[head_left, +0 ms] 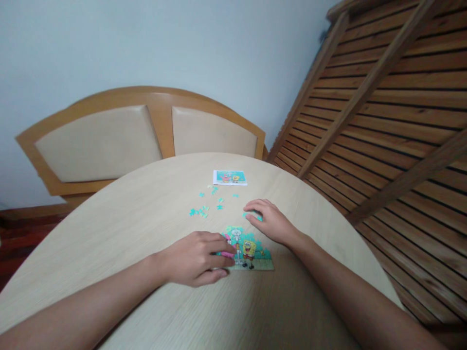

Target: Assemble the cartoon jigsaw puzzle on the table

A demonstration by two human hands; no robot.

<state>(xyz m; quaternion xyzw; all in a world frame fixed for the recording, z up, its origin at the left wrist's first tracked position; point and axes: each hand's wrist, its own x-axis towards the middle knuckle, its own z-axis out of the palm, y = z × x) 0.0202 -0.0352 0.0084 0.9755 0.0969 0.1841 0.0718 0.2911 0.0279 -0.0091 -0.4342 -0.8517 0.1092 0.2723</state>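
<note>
A partly joined jigsaw puzzle [255,262] lies on the table, showing a yellow square cartoon figure, a pale figure and a pink one on teal. My left hand [199,257] rests flat over its left side, fingers stretched out and covering part of the pink figure. Just beyond the puzzle's upper right, my right hand [270,219] hovers or rests low with thumb and fingers apart. Teal puzzle pieces [251,215] show in the gap beside its thumb; whether the fingers touch them is unclear.
Several loose teal and green pieces [199,212] are scattered beyond my left hand. A picture card [230,178] with the cartoon figures lies farther back on the round wooden table [146,204]. Behind stands a padded bench [98,143]; slatted wood [365,107] leans at the right.
</note>
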